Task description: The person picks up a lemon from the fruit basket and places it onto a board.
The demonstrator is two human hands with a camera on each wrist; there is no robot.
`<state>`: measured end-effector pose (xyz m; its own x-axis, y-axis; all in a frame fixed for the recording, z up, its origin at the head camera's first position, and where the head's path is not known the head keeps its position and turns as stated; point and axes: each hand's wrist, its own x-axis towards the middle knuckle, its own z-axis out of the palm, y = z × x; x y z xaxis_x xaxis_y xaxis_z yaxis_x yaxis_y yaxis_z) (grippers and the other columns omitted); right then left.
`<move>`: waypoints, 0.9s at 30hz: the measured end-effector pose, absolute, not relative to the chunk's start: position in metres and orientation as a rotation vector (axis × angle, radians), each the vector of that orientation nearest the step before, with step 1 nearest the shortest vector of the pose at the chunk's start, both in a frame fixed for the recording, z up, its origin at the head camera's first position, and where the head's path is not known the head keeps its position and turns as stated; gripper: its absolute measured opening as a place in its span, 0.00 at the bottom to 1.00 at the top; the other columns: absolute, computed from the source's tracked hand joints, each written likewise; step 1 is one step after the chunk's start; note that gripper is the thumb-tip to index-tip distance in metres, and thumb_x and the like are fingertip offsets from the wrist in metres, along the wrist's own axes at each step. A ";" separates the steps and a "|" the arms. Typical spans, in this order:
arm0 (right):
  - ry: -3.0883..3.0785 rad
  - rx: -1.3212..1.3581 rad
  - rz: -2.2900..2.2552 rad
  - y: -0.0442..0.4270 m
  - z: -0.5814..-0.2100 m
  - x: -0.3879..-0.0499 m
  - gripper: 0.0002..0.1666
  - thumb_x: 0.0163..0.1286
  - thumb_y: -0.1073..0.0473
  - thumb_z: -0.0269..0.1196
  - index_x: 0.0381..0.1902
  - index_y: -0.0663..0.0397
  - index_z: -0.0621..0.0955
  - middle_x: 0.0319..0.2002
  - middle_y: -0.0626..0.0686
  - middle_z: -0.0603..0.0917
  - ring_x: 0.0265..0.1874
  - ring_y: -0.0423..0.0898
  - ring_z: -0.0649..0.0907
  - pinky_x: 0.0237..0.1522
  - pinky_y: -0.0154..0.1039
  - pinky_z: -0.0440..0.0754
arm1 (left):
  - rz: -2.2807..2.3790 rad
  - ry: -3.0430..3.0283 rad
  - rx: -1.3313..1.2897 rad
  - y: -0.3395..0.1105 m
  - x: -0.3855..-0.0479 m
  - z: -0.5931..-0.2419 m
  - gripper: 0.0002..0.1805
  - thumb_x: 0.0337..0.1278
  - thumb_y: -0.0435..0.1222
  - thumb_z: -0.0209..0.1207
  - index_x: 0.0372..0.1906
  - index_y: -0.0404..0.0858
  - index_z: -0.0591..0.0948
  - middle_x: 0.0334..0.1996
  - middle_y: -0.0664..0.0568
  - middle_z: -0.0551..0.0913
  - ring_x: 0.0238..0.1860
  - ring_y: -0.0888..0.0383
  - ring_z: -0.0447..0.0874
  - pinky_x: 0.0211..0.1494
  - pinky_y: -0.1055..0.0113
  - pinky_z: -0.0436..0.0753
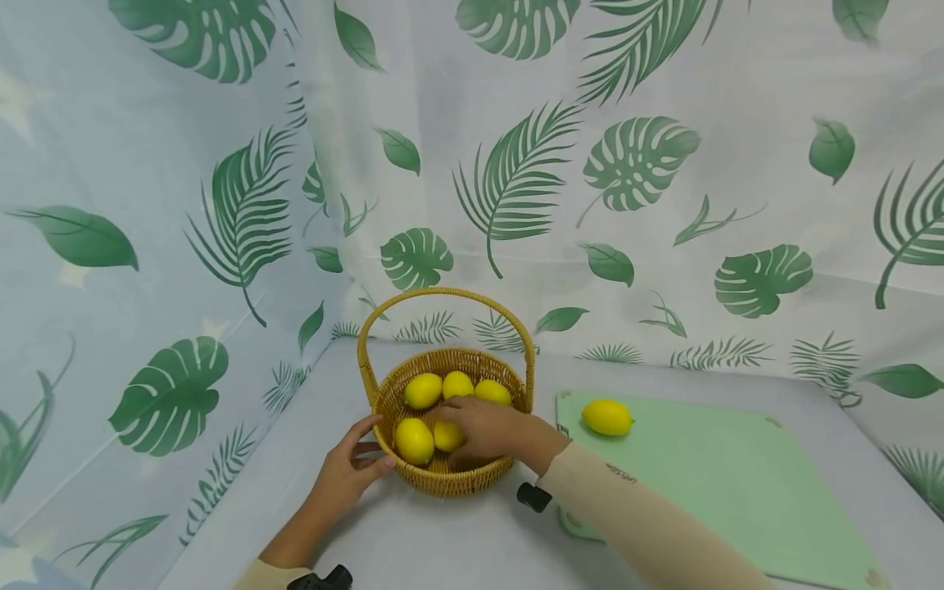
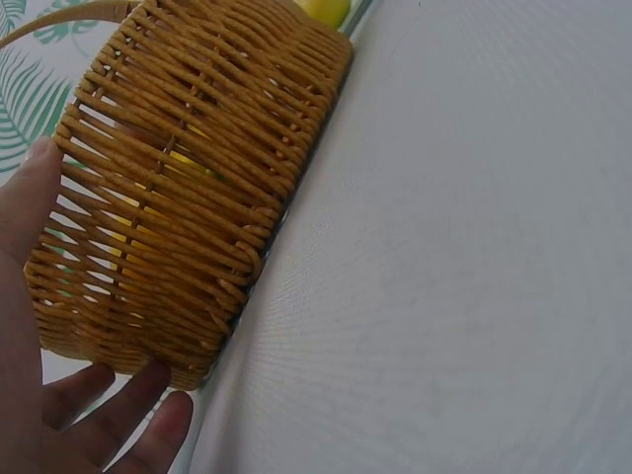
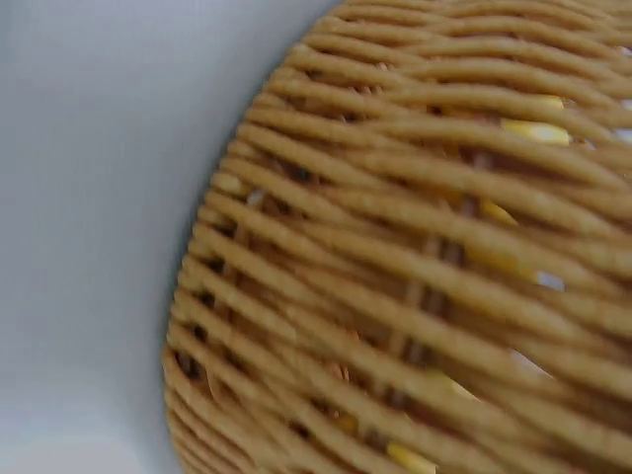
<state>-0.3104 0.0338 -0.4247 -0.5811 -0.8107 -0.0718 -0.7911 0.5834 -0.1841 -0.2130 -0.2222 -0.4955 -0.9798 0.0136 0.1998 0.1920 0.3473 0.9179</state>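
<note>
A round wicker basket (image 1: 450,483) with a tall arched handle holds several yellow lemons (image 1: 424,392). My left hand (image 1: 347,467) rests against the basket's left side, thumb and fingers spread on its outer wall; the left wrist view shows the fingertips (image 2: 150,380) near its edge. My right hand (image 1: 487,428) reaches inside over the right rim, its fingers curled over a lemon (image 1: 447,436) near the front. That hand partly covers this lemon and another behind it. In the right wrist view the basket wall (image 3: 395,247) fills most of the picture, and the hand is hidden.
A pale green cutting board (image 1: 708,483) lies to the right of the basket, with a single lemon (image 1: 608,417) near its far left corner. Leaf-patterned curtains (image 1: 516,188) stand behind and to the left of the white tabletop (image 1: 435,549).
</note>
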 end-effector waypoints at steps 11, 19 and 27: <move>2.723 -1.275 -0.135 0.042 -0.418 -0.312 0.43 0.62 0.32 0.63 0.72 0.34 0.66 0.64 0.53 0.72 0.58 0.48 0.76 0.60 0.46 0.73 | -1.664 -2.450 -0.224 -0.224 -0.214 -0.497 0.40 0.56 0.44 0.69 0.72 0.49 0.65 0.68 0.43 0.66 0.52 0.47 0.80 0.48 0.63 0.82; 2.722 -1.300 -0.175 0.040 -0.418 -0.310 0.43 0.61 0.38 0.67 0.72 0.34 0.66 0.52 0.49 0.73 0.39 0.41 0.76 0.47 0.39 0.78 | -1.677 -2.450 -0.199 -0.223 -0.213 -0.496 0.38 0.55 0.44 0.69 0.71 0.53 0.66 0.67 0.43 0.67 0.52 0.46 0.80 0.48 0.62 0.82; 2.724 -1.317 -0.157 0.035 -0.419 -0.310 0.39 0.65 0.43 0.66 0.71 0.38 0.67 0.51 0.49 0.72 0.33 0.39 0.76 0.40 0.35 0.78 | -1.703 -2.435 -0.205 -0.222 -0.212 -0.494 0.39 0.56 0.43 0.69 0.72 0.48 0.66 0.66 0.42 0.67 0.52 0.45 0.80 0.47 0.63 0.83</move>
<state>-0.3099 0.0351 -0.4191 -0.6171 -0.7849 -0.0557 -0.7733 0.6181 -0.1412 -0.2124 -0.2221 -0.4945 -0.9774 0.0189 0.2107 0.2043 0.3414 0.9174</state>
